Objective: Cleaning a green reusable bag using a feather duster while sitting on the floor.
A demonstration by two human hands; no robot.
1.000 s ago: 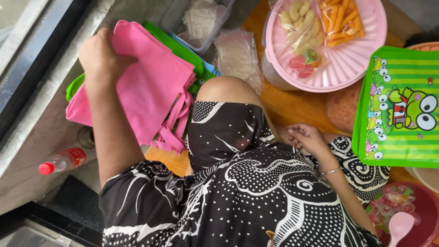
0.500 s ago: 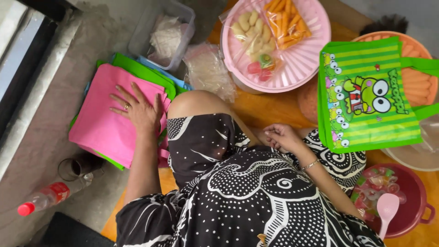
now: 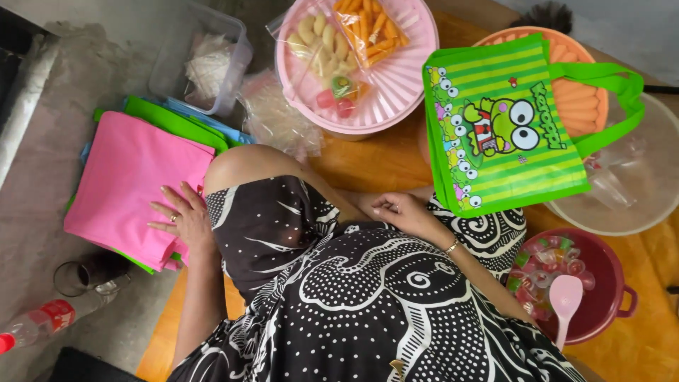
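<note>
Head view: my left hand [image 3: 180, 221] lies flat, fingers spread, steadying the pink bag stack [image 3: 127, 180] — right hand [image 3: 399, 211] rests loosely curled on my lap, holding nothing.

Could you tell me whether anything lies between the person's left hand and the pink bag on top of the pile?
Nothing visible does. The left hand lies flat, fingers spread, directly on the pink bag, at its edge nearest the knee. The right hand rests apart in the lap, holding nothing.

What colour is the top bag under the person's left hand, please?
Pink; the top bag under the left hand shows in the head view.
</note>
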